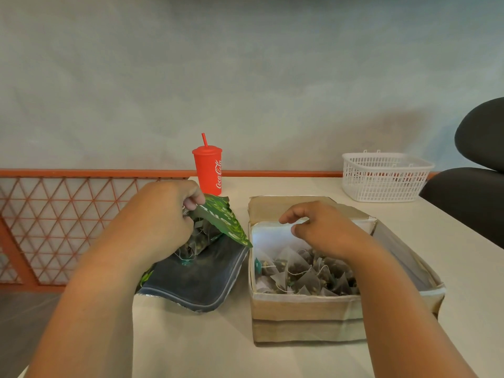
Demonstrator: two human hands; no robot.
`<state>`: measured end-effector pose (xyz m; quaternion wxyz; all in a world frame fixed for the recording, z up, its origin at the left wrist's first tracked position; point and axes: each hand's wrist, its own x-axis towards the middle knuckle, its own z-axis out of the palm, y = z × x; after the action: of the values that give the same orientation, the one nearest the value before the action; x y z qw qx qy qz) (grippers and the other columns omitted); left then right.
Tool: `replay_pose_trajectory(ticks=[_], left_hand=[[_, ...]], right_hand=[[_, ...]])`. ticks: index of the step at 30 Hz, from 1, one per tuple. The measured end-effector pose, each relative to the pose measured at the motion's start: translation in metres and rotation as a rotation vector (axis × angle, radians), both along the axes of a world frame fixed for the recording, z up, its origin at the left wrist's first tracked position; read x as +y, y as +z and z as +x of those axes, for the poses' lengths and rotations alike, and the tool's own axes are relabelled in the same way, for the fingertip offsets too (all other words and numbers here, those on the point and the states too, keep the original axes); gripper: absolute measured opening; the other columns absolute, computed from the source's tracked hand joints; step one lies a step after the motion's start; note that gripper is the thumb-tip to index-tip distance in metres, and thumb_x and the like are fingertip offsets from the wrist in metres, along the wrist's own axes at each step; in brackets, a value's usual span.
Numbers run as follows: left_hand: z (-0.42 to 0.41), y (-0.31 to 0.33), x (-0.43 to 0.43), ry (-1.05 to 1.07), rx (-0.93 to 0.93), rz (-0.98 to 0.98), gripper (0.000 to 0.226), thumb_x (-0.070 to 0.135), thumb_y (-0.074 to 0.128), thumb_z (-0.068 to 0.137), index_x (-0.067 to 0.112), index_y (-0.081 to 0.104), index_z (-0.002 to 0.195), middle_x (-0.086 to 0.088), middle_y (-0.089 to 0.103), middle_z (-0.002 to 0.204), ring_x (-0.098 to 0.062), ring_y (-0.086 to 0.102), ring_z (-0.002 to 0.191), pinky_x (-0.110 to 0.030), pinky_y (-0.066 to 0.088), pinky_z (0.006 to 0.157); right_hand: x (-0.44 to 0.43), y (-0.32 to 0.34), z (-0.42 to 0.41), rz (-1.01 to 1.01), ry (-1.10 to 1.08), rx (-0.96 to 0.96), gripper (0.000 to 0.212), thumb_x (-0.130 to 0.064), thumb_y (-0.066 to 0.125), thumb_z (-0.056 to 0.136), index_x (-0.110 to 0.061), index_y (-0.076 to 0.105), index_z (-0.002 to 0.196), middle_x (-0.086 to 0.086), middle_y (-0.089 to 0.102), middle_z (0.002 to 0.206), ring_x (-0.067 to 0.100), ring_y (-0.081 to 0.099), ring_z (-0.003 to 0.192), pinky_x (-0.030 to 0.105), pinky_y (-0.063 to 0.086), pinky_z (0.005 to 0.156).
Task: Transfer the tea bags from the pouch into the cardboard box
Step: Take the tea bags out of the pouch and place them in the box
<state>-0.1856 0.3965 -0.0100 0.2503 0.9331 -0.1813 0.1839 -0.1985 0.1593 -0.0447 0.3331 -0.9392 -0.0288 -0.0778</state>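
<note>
A pale wall (245, 77) backs a cream desk (207, 350), with an orange lattice rail (68, 208) along its left edge. Nearest, right of centre, stands the cardboard box (305, 317), open-topped, its long axis running from the near edge toward the far one. Pyramid tea bags (305, 271) are heaped in its near half. Just left of it the pouch (196, 282) lies flat, lengthwise near to far, dark inner face up and its ribbed lip toward the near edge.

The left hand (161, 216) is curled into the pouch's far end, thumb and fingers pinching its raised green flap (223, 216). More bags (193, 241) show beneath it, though I cannot tell whether it grips any. The right hand (324, 230) hovers over the box's far half, fingers loosely bent, thumb and forefinger apart, holding nothing.

Beyond the pouch stands a red lidded cup (208, 170) with a straw. A white basket (381, 184) sits at the far right corner, beside a dark chair (469, 197).
</note>
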Motion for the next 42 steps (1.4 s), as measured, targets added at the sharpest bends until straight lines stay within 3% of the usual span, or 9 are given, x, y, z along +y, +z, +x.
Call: replay_pose_trajectory(ticks=[2, 6, 9, 14, 20, 26, 32, 38, 42], left_hand=[[0.0, 0.0, 0.0, -0.01, -0.037, -0.01, 0.039, -0.007, 0.058, 0.076, 0.031, 0.055, 0.084, 0.015, 0.055, 0.082, 0.0, 0.048, 0.07, -0.012, 0.035, 0.06], [-0.002, 0.004, -0.003, -0.013, -0.125, -0.044, 0.037, -0.009, 0.055, 0.075, 0.027, 0.059, 0.082, 0.018, 0.055, 0.078, 0.001, 0.05, 0.068, -0.015, 0.037, 0.059], [-0.006, 0.007, -0.007, -0.018, -0.179, -0.095, 0.035, -0.008, 0.056, 0.076, 0.026, 0.06, 0.08, 0.016, 0.056, 0.077, -0.002, 0.054, 0.069, -0.014, 0.036, 0.056], [-0.01, 0.01, -0.01, -0.012, -0.212, -0.131, 0.028, -0.005, 0.061, 0.076, 0.022, 0.061, 0.08, 0.011, 0.058, 0.077, -0.004, 0.055, 0.07, -0.013, 0.034, 0.057], [-0.034, 0.023, -0.011, -0.054, -0.05, -0.044, 0.016, 0.013, 0.061, 0.083, 0.027, 0.061, 0.075, 0.01, 0.058, 0.068, -0.005, 0.055, 0.061, -0.012, 0.038, 0.047], [-0.022, -0.004, -0.041, -0.056, 0.275, 0.464, 0.027, 0.015, 0.037, 0.096, 0.018, 0.056, 0.114, 0.0, 0.057, 0.106, -0.015, 0.049, 0.088, -0.023, 0.036, 0.075], [0.012, -0.039, -0.048, 0.094, 0.407, 0.606, 0.038, 0.016, 0.03, 0.099, 0.014, 0.038, 0.136, -0.008, 0.044, 0.136, -0.023, 0.045, 0.122, -0.029, 0.035, 0.099], [0.027, -0.056, -0.036, 0.101, 0.518, 0.604, 0.029, 0.015, 0.034, 0.096, 0.014, 0.055, 0.116, -0.004, 0.056, 0.101, -0.016, 0.052, 0.086, -0.025, 0.042, 0.08], [0.029, -0.056, -0.031, 0.099, 0.519, 0.585, 0.028, 0.014, 0.034, 0.095, 0.015, 0.057, 0.111, -0.001, 0.055, 0.092, -0.015, 0.05, 0.081, -0.024, 0.043, 0.079]], right_hand=[[0.004, 0.005, -0.003, 0.001, 0.021, -0.036, 0.027, -0.008, 0.051, 0.091, -0.026, 0.065, 0.106, -0.011, 0.06, 0.114, 0.005, 0.055, 0.091, 0.015, 0.043, 0.072], [0.023, 0.019, -0.017, 0.122, 0.17, -0.04, 0.026, -0.007, 0.05, 0.091, -0.025, 0.068, 0.096, -0.03, 0.057, 0.065, -0.01, 0.054, 0.061, 0.004, 0.038, 0.055], [0.044, 0.022, -0.021, 0.124, 0.315, -0.056, 0.025, -0.011, 0.054, 0.09, -0.029, 0.07, 0.099, -0.015, 0.06, 0.103, 0.003, 0.056, 0.09, 0.009, 0.04, 0.081], [0.063, 0.014, -0.015, -0.102, 0.333, -0.144, 0.046, -0.009, 0.047, 0.092, -0.022, 0.044, 0.137, -0.007, 0.038, 0.145, 0.008, 0.033, 0.13, 0.004, 0.017, 0.087], [0.066, 0.011, -0.012, -0.098, 0.29, -0.241, 0.051, -0.006, 0.045, 0.092, -0.019, 0.038, 0.141, -0.006, 0.033, 0.149, 0.012, 0.032, 0.133, 0.006, 0.017, 0.094], [0.074, 0.008, -0.011, -0.112, 0.28, -0.306, 0.051, -0.005, 0.049, 0.09, -0.021, 0.043, 0.138, -0.007, 0.039, 0.145, 0.011, 0.036, 0.131, 0.014, 0.023, 0.105], [0.077, 0.012, -0.018, -0.177, 0.29, -0.327, 0.051, -0.006, 0.046, 0.093, -0.025, 0.039, 0.139, -0.013, 0.033, 0.148, 0.007, 0.032, 0.133, 0.007, 0.016, 0.099], [0.081, 0.016, -0.021, -0.194, 0.322, -0.334, 0.051, -0.003, 0.044, 0.092, -0.024, 0.041, 0.138, -0.012, 0.033, 0.148, 0.007, 0.035, 0.132, 0.008, 0.02, 0.1], [0.078, 0.016, -0.021, -0.186, 0.313, -0.331, 0.051, -0.004, 0.044, 0.093, -0.024, 0.039, 0.139, -0.012, 0.033, 0.148, 0.007, 0.033, 0.133, 0.007, 0.017, 0.098]])
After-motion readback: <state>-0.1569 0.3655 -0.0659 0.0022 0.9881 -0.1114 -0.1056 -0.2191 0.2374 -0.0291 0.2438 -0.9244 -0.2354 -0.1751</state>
